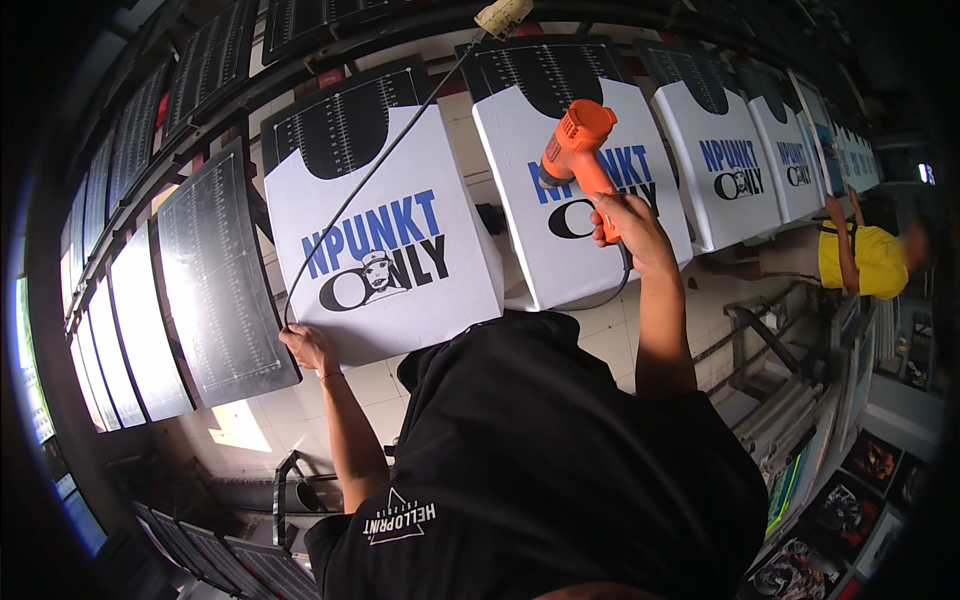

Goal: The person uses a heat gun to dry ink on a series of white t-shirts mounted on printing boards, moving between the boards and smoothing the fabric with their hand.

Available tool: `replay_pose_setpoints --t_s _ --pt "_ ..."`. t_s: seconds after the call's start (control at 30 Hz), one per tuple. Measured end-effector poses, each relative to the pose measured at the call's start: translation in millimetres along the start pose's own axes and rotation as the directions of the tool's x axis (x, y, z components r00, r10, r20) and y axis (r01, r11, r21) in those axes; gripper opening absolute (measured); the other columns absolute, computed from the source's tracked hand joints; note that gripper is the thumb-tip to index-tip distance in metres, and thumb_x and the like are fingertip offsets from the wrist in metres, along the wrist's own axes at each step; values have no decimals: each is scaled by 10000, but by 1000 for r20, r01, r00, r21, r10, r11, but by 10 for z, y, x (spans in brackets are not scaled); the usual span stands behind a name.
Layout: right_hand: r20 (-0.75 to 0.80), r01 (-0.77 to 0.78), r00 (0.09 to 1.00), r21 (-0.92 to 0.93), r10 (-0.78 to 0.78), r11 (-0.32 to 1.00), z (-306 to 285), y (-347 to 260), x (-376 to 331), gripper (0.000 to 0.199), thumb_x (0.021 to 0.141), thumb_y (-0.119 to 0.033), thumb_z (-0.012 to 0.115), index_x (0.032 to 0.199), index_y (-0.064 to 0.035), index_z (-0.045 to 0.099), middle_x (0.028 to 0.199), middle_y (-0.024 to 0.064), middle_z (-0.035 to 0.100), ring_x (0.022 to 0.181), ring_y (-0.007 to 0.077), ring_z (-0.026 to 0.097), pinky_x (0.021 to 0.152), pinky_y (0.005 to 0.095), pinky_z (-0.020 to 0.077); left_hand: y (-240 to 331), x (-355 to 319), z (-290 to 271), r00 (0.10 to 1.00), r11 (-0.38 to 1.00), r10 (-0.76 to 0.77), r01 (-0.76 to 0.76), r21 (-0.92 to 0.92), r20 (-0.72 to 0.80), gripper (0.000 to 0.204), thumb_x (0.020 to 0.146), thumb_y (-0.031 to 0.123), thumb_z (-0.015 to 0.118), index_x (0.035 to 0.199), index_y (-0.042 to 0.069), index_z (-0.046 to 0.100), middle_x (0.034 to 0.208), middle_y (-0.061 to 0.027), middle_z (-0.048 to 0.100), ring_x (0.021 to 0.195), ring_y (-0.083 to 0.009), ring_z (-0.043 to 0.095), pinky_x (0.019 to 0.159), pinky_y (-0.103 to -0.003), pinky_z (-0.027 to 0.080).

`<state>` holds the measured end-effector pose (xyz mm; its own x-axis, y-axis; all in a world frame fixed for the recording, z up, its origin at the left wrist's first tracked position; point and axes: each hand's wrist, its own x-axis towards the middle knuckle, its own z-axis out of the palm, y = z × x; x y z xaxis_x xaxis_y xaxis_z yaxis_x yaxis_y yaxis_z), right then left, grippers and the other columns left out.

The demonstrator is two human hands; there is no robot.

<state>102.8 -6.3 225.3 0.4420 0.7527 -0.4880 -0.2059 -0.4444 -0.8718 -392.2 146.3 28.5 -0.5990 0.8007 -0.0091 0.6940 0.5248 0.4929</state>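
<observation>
My right hand (625, 225) grips the handle of an orange heat gun (577, 148), nozzle aimed down-left over a white T-shirt (585, 200) with a blue and black print, stretched on a black platen. My left hand (308, 348) is closed on the gun's black cable (370, 175) at the lower left corner of the neighbouring printed white T-shirt (385, 250). The cable runs up from that hand to a beige connector (502, 15) overhead. My black shirt (560, 470) fills the lower middle.
More printed white shirts on platens (735, 170) curve away to the right. Bare black platens (222, 270) line the left. A person in a yellow shirt (872, 262) works at the far right. Metal frames (770, 370) and stacked prints (830, 510) sit at the lower right.
</observation>
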Motion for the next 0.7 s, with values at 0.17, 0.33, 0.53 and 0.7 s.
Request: replay_pose_setpoints --t_s 0.17,0.33,0.53,0.7 --pt "3 -8 1000 -19 8 1000 -45 -50 101 297 880 -311 637 964 -31 585 726 20 557 575 103 552 519 245 460 37 -15 -2 1000 998 16 -18 62 24 372 974 360 352 1167 76 494 1095 -190 637 973 -424 595 814 -501 441" --pt "-1 32 999 -20 -32 999 -19 -41 171 290 873 -303 648 930 -26 586 729 27 566 579 115 562 515 254 462 178 -86 -34 999 994 -32 31 101 5 356 971 372 349 1136 95 502 1078 -190 644 964 -415 605 801 -507 448" --pt "-23 34 999 22 -34 999 -56 -56 246 290 882 -313 642 903 -30 586 724 31 568 585 117 566 517 256 463 231 -106 -46 998 988 -66 65 139 6 355 972 378 344 1130 97 493 1079 -187 642 970 -417 606 802 -515 447" --pt "-1 64 998 -47 -64 997 4 -60 269 303 883 -320 638 922 -24 584 730 34 567 582 115 562 519 254 464 217 -110 -55 997 988 -72 68 138 28 356 977 374 336 1140 93 482 1104 -188 631 987 -423 599 810 -522 445"
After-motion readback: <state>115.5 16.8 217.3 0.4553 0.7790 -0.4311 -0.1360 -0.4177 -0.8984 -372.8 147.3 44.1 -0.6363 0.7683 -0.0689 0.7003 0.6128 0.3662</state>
